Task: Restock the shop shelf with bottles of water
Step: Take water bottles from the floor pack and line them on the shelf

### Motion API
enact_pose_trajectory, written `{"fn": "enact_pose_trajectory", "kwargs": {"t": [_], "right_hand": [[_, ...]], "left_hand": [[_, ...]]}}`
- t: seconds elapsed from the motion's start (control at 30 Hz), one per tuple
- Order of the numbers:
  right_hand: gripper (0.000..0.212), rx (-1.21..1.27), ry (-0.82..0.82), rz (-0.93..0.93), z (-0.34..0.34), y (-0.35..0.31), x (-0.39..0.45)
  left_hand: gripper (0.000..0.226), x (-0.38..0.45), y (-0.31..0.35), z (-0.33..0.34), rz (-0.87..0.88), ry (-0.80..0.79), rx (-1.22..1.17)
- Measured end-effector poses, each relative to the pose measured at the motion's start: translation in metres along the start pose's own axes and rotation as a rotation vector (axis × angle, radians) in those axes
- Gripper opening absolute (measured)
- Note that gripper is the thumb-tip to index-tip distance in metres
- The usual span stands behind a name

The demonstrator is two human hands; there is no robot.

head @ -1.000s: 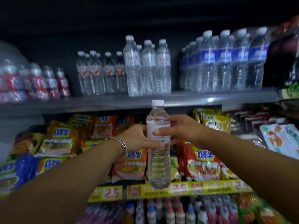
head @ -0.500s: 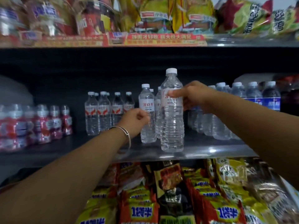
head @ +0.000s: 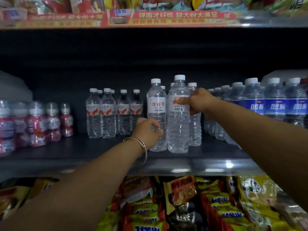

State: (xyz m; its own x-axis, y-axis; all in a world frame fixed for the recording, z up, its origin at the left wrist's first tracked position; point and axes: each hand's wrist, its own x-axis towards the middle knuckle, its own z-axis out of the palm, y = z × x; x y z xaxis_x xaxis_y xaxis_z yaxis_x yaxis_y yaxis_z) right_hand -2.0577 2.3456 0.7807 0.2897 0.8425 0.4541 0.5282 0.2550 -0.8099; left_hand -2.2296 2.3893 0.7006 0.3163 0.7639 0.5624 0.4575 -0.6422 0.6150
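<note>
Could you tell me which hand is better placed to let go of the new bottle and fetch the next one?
Left. The left hand only rests low against the neighbouring bottle, whereas the right hand grips the new bottle at its label.

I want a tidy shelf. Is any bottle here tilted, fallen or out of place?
Nothing stands out. The water bottles stand upright in rows on the shelf; the one in the right hand is upright too.
</note>
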Motion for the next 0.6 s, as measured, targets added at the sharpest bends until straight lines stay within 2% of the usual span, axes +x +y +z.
{"fn": "enact_pose_trajectory", "kwargs": {"t": [0.13,0.3,0.47,0.6], "right_hand": [[0.044,-0.01,-0.018,-0.009,0.003,0.005,0.012],[0.047,-0.018,-0.024,0.001,0.004,0.009,0.019],[0.036,-0.022,-0.035,-0.022,0.002,0.009,0.013],[0.044,-0.134,0.068,-0.035,0.008,0.01,0.004]], "left_hand": [[0.018,0.003,0.002,0.004,-0.008,0.031,0.005],[0.019,0.005,0.002,0.005,-0.008,0.008,0.032],[0.02,0.001,0.001,0.005,-0.009,-0.007,0.023],[0.019,-0.001,0.002,0.006,-0.002,-0.007,0.012]]}}
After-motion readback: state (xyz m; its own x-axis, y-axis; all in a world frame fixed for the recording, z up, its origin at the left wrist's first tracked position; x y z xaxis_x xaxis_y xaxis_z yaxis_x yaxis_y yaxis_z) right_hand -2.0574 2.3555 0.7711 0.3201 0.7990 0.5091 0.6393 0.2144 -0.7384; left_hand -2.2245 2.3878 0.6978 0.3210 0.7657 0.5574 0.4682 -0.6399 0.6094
